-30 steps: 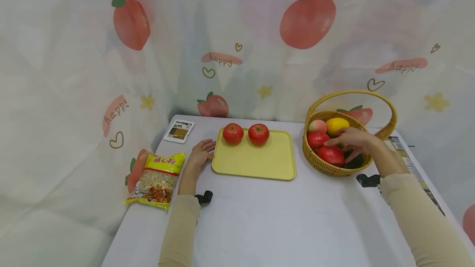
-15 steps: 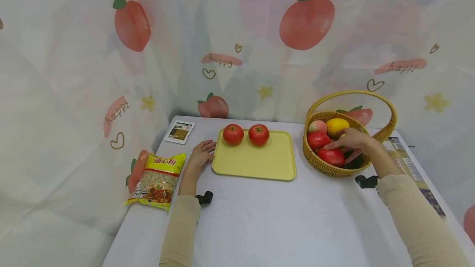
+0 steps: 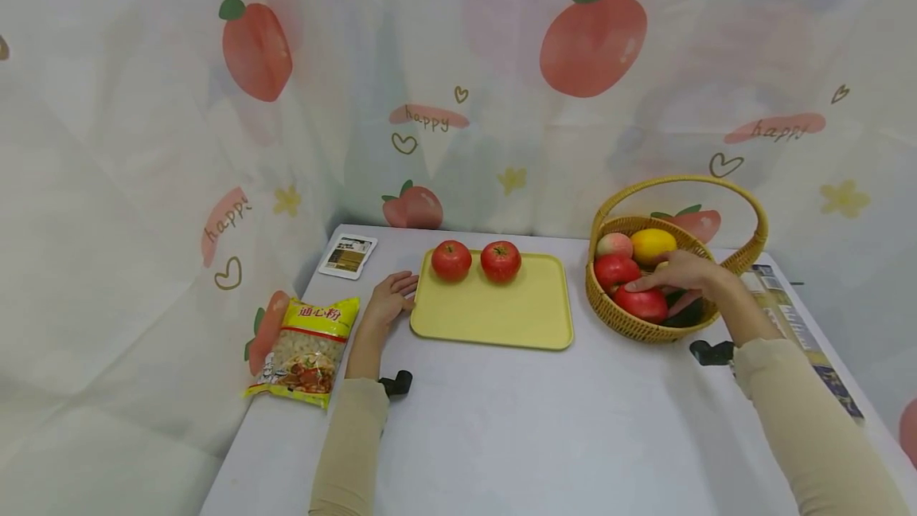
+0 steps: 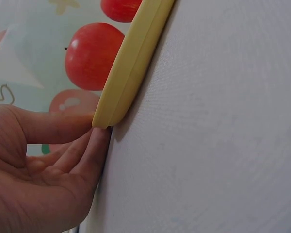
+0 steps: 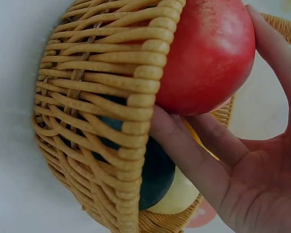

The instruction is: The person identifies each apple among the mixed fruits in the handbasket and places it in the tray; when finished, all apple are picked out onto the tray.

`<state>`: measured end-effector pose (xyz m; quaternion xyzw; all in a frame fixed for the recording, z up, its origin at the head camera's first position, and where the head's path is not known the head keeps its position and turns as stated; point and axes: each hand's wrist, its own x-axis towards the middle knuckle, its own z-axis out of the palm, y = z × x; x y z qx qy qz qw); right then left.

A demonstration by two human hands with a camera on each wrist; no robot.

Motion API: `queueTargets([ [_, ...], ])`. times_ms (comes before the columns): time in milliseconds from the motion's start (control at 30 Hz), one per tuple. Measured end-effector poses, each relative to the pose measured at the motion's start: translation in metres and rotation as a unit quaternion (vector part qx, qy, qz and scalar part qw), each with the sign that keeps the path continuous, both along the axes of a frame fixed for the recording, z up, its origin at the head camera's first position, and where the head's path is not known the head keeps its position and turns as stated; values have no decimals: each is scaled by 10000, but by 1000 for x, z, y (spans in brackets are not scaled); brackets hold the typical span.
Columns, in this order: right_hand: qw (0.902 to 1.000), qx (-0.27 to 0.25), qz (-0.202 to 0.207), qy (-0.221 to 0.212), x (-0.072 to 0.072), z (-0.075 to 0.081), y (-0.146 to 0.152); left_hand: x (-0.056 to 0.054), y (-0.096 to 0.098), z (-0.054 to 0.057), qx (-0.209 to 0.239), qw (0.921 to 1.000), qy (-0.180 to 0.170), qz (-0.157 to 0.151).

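Observation:
In the basket [image 3: 620, 323], the right hand [image 3: 684, 277] grips a red apple [image 3: 642, 305], thumb on one side and fingers on the other. The right wrist view shows this apple [image 5: 208, 58] at the woven rim, with dark green and pale yellow produce below it. Beside the yellow tray [image 3: 494, 313], the left hand [image 3: 388, 299] touches the left edge with thumb and extended fingers; its thumb meets the rim [image 4: 128, 73] in the left wrist view. Two red apples, one left [image 3: 451, 260] and one right [image 3: 501, 261], sit along the tray's back.
The basket also bears a peach [image 3: 614, 245], a yellow fruit [image 3: 653, 246] and another red fruit [image 3: 616, 271], under a tall arched handle [image 3: 679, 179]. A pasta bag [image 3: 310, 353] and a white packet [image 3: 348, 256] lie left. A printed sheet [image 3: 802, 333] lies right.
The right hand's fingers have settled lower and closed around the front red apple in the basket. The left hand and the tray have stayed put.

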<state>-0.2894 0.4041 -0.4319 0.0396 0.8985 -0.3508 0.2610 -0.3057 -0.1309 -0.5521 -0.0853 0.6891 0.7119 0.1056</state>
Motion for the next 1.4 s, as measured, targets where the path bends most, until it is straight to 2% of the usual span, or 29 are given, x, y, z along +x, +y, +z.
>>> queueTargets([
  [267,9999,-58,-53,119,2,2,1,1,-1,2,-12,10000,-22,-18],
  [567,9994,-285,-170,70,13,7,4,3,1,6,20,10000,-46,-59],
  [1000,9961,-368,-106,797,27,13,4,1,1,4,-25,10000,-41,-47],
  [1200,9918,-708,-104,1055,30,15,1,1,-1,2,7,10000,14,-22],
  [1400,9904,-603,-164,1236,35,14,-4,5,0,2,36,10000,36,-74],
])
